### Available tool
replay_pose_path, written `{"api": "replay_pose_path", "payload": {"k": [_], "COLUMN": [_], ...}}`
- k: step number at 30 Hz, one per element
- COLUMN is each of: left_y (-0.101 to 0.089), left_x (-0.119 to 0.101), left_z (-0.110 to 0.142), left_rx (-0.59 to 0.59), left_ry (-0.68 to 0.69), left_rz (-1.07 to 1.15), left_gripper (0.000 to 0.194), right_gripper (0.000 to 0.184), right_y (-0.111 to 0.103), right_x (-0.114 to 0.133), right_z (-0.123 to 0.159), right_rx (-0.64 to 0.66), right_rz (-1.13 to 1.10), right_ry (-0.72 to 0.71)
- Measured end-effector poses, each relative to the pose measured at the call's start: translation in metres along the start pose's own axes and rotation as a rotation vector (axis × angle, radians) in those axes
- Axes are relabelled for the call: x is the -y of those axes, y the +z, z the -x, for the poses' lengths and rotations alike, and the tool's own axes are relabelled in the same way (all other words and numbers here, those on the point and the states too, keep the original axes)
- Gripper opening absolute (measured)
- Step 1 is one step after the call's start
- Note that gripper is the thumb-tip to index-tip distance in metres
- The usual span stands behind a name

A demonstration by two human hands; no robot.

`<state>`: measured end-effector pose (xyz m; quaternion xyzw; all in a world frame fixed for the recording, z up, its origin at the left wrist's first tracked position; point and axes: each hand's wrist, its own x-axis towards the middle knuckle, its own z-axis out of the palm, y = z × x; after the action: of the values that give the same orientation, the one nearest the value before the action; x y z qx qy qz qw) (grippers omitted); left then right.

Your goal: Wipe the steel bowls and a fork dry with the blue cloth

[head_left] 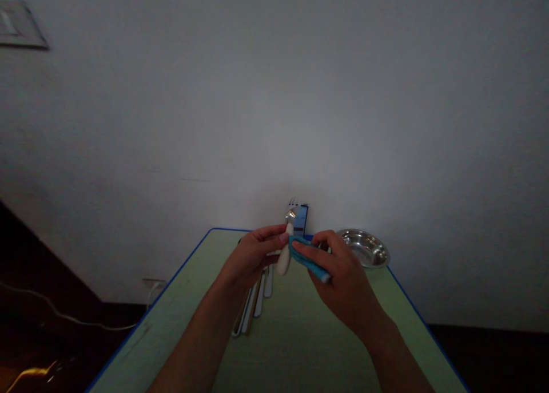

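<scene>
Between both hands, above the table, is a fork (pixel 283 259) with a thick white handle, its metal tines pointing up and away. My left hand (pixel 253 255) is closed on the handle from the left, thumb and fingers pinching it. My right hand (pixel 337 267) grips a folded blue cloth (pixel 309 259), whose end touches the handle's right side. Several pieces of cutlery (pixel 253 307) lie side by side on the table below my left hand, their heads hidden by it.
A shiny metal bowl (pixel 366 248) stands at the table's back right. Behind the fork, a phone (pixel 301 218) with a lit screen leans at the wall. The pale green table (pixel 309 347) has a blue edge. A white cable (pixel 86 318) runs at the left.
</scene>
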<state>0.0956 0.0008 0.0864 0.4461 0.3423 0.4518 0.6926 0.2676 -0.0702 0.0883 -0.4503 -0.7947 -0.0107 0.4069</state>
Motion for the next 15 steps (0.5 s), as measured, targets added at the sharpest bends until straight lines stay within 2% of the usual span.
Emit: {"api": "replay_pose_path", "payload": {"k": [15], "left_y": [-0.0007], "left_x": [0.0012], "left_z": [-0.0010], "left_rx": [0.005], "left_ry": [0.027], "left_rz": [0.040], "left_gripper": [0.037], "right_gripper": [0.045], "right_y": [-0.0027], "right_x": [0.0022], "right_z": [0.0004], "right_rx": [0.046], "right_rz": [-0.023], "right_ry": [-0.016]}}
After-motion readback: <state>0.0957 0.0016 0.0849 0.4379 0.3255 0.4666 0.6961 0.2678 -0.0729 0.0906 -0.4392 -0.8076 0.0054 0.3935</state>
